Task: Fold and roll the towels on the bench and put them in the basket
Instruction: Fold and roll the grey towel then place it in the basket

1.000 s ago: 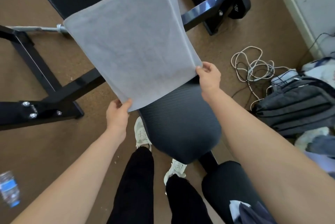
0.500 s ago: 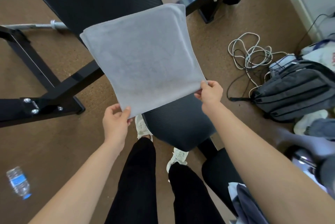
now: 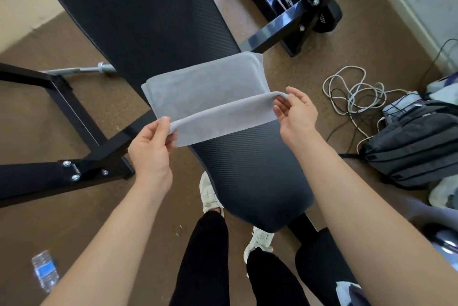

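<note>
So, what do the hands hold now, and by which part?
The grey towel. The left hand pinches the left end of its raised fold, the right hand the right end; the rest lies on the bench.

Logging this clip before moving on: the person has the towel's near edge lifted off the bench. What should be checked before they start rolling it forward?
1. The left hand pinches the towel at its near left corner: ok.
2. The right hand pinches the near right corner: ok.
3. The lifted edge runs straight between both hands, without sag: ok.
4. The far part lies flat on the bench pad: ok, though its far right corner seems to overhang the pad's edge.
5. A basket within reach: cannot tell, none is in view.
</note>
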Tool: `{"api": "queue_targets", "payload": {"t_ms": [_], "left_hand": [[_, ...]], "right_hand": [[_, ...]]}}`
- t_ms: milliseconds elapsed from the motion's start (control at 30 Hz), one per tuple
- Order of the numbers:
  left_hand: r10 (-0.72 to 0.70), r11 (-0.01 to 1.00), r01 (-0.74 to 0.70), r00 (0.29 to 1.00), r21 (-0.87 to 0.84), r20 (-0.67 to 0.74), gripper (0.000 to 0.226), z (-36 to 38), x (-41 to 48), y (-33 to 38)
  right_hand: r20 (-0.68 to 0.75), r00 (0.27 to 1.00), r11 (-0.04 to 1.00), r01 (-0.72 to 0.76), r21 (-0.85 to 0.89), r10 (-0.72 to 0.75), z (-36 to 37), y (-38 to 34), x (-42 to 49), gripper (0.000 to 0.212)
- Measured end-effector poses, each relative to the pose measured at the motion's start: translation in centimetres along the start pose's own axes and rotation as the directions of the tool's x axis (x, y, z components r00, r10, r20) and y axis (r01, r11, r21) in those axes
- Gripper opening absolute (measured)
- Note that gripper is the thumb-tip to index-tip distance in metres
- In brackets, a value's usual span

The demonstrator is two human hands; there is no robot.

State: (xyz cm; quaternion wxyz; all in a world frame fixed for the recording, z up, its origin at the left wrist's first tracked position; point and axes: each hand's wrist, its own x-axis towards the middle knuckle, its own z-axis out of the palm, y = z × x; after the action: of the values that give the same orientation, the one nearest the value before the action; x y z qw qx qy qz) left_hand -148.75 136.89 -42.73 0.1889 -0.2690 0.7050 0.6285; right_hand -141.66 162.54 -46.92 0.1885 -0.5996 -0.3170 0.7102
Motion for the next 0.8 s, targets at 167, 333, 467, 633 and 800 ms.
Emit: {"api": "queue_targets", "payload": {"t_ms": [167, 333, 467, 633, 800], "left_hand": [[0.030, 0.996, -0.030, 1.000, -0.082, 0.001, 0.005, 1.0, 1.7, 2.7], [0.007, 0.993, -0.009, 1.000, -0.116, -0.017, 0.010, 1.7, 3.2, 4.3], [-0.010, 0.990, 0.003, 0.999, -0.144, -0.050, 0.019, 2.1, 4.0, 4.8], [0.102, 0.991, -0.081, 0.972, 0.106, -0.210, 0.042, 2.0, 4.1, 3.1], [-0.001, 0.966, 0.055, 0.978, 0.251, -0.211, 0.061, 2.2, 3.9, -0.4]], "right_hand": [[0.050, 0.998, 0.999, 0.035, -0.031, -0.033, 3.5, -2.1, 1.3, 0.016], [0.058, 0.995, 0.993, 0.083, -0.088, -0.078, 6.2, -3.1, 2.4, 0.016], [0.154, 0.984, 0.980, 0.114, -0.162, -0.089, 7.3, -2.9, 3.4, 0.027], [0.287, 0.909, 0.691, 0.417, -0.591, -0.303, 5.7, -0.6, 3.4, 0.063], [0.420, 0.839, 0.492, 0.544, -0.680, -0.346, 3.1, 2.9, 2.1, 0.055]]}}
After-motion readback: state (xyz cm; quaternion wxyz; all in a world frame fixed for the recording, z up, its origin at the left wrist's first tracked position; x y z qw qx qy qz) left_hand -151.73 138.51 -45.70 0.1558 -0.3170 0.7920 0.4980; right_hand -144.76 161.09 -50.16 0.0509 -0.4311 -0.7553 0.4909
